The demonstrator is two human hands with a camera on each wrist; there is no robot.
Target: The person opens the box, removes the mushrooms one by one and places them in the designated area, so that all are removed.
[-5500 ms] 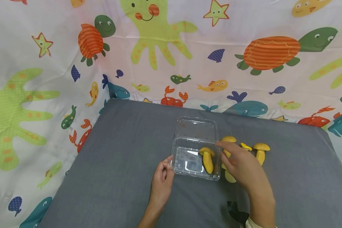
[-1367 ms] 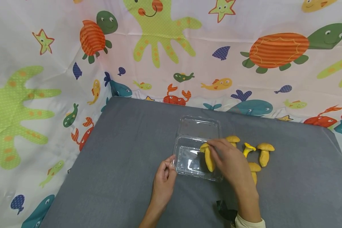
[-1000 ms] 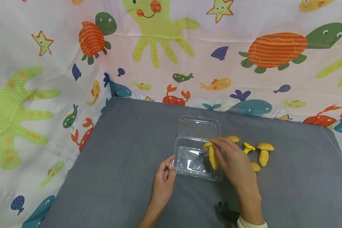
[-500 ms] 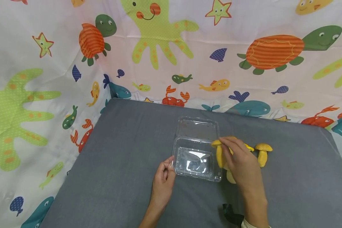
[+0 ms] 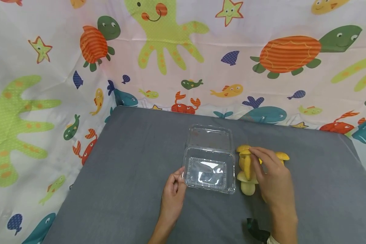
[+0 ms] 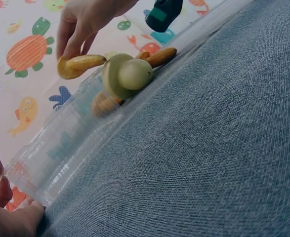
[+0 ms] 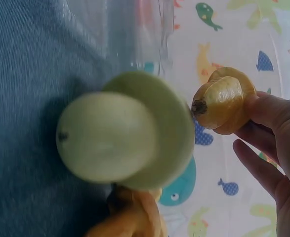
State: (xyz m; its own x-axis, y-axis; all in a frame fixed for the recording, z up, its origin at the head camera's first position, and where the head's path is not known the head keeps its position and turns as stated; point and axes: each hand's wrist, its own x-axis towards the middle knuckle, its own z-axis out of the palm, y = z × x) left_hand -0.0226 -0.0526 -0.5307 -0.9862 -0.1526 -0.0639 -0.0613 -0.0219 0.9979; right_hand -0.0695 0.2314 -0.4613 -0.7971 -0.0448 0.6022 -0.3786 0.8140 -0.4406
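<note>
My right hand [image 5: 274, 179] pinches a yellow mushroom [image 5: 247, 166] by its cap, above the table and right of a clear plastic clamshell box [image 5: 189, 157]. In the right wrist view the held mushroom [image 7: 221, 101] has its stem end facing the camera. My left hand [image 5: 173, 193] holds the box's left edge between thumb and fingers. The box lies with its lid [image 5: 210, 137] folded back, and nothing is in its base. Just below the held mushroom is a pale green mushroom [image 5: 248, 188], larger in the right wrist view. My right hand partly hides other yellow mushrooms behind it.
A yellow mushroom cap [image 5: 283, 156] shows right of my right hand, and another cap [image 5: 243, 147] stands behind the held one. A dark object [image 5: 257, 232] is at my right wrist. Patterned cloth [image 5: 158, 81] rises behind the grey tabletop [image 5: 140, 162].
The yellow mushroom lay in the box earlier; my right hand pinched it there, lifted it out, and carried it right, over the other mushrooms. My left hand stays at the box edge.
</note>
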